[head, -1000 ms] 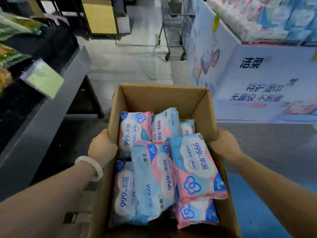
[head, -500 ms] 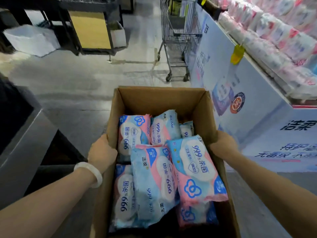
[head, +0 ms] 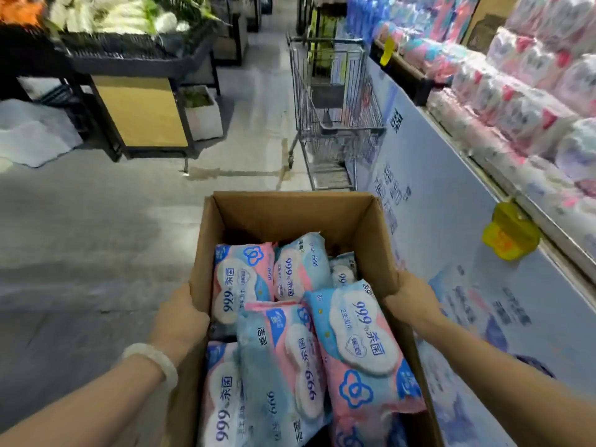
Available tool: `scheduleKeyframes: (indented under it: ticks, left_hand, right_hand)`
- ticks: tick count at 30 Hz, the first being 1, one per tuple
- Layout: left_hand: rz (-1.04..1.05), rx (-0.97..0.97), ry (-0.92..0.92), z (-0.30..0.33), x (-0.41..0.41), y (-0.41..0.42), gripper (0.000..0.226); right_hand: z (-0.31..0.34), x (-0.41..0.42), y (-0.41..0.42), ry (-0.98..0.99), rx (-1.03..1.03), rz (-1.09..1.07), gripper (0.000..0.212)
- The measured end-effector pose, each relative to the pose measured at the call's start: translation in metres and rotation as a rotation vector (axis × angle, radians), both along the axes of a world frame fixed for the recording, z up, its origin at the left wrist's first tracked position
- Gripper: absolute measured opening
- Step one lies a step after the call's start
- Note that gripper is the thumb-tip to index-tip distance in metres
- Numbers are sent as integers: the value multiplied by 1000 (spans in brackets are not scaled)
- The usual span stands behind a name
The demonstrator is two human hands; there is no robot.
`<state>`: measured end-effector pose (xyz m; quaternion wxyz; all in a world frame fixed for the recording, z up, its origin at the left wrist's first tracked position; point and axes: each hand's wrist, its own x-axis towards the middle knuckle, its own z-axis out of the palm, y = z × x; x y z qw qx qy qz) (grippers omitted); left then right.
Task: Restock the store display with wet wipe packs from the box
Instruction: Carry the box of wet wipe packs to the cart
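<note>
— Gripping how?
— Left hand (head: 179, 321) clamped on the left wall of the cardboard box (head: 292, 210), fingers wrapped over the outside; right hand (head: 410, 300) clamped likewise on the right wall. Box held up between both, open top facing the camera. White bangle (head: 154, 359) on the left wrist.

— And the wet wipe packs (head: 361, 346)?
— Piled inside the box, pink and blue, printed "99.9". Lying flat and overlapping toward 6 o'clock, a few more pushed back toward 12. Far end of the box bare cardboard.

— Display?
— Off at 2 o'clock: store display (head: 522, 101), shelves stacked with pale pink and white bundles, running away along the right. Printed blue-white panel (head: 458, 253) below it, just beside the box's right wall. Yellow tag (head: 509, 232) at 3 o'clock on the shelf edge.

— Anything else around?
— Shopping cart (head: 335, 117) at 12 o'clock, parked against the panel. Produce stand (head: 129, 50) at 10 o'clock with leafy greens on top. Grey concrete floor (head: 96, 237) at 9.
</note>
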<state>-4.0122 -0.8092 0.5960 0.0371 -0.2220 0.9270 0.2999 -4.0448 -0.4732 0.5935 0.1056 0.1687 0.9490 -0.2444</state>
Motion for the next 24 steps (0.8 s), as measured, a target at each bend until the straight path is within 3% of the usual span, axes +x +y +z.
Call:
scheduleKeyframes:
  ticks: [4, 13, 16, 24]
  left_hand:
    - [-57, 95, 55, -2, -146, 9, 8]
    - [-133, 43, 108, 29, -467, 57, 9]
    - [-136, 7, 133, 44, -572, 81, 19]
    - [-119, 24, 200, 92, -809, 136, 21]
  right_hand:
    - [3, -149, 16, 45, 11, 9, 14]
    - [30, -452, 59, 64, 33, -28, 24]
    - [45, -556, 86, 103, 38, -21, 30]
    - [127, -808, 148, 168, 152, 36, 18]
